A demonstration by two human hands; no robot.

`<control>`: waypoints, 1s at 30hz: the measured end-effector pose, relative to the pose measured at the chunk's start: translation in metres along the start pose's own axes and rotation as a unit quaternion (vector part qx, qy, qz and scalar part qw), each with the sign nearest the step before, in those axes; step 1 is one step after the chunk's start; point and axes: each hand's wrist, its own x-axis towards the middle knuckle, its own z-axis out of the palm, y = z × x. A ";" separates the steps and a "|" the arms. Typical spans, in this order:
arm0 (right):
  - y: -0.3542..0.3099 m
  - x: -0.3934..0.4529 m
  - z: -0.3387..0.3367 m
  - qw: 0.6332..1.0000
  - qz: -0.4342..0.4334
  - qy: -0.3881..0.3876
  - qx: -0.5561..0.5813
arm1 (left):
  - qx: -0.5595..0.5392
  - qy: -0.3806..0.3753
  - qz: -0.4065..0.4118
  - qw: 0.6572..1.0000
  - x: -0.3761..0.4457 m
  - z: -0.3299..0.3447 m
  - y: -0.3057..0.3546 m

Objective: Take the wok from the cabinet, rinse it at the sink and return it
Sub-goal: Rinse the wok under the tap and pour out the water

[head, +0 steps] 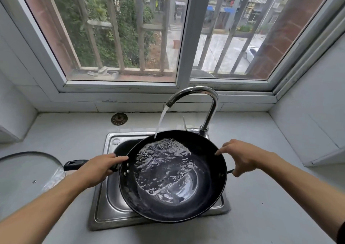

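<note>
Two hands hold the wok [173, 178] over the sink [104, 202]. Left hand [97, 171] wraps the black handle [74, 164], fingers curled; right hand [240, 156] pinches the far rim, fingers close together. Faucet [197, 101] water [161, 120] pools inside. Glass lid [28, 171] lies left.

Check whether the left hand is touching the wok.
Touching: the head view shows the left hand wrapped around the long handle where it joins the wok.
</note>
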 end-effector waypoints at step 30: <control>-0.013 0.018 0.036 0.989 -0.034 -0.105 0.099 | 0.038 -0.030 0.042 0.998 -0.037 -0.018 -0.016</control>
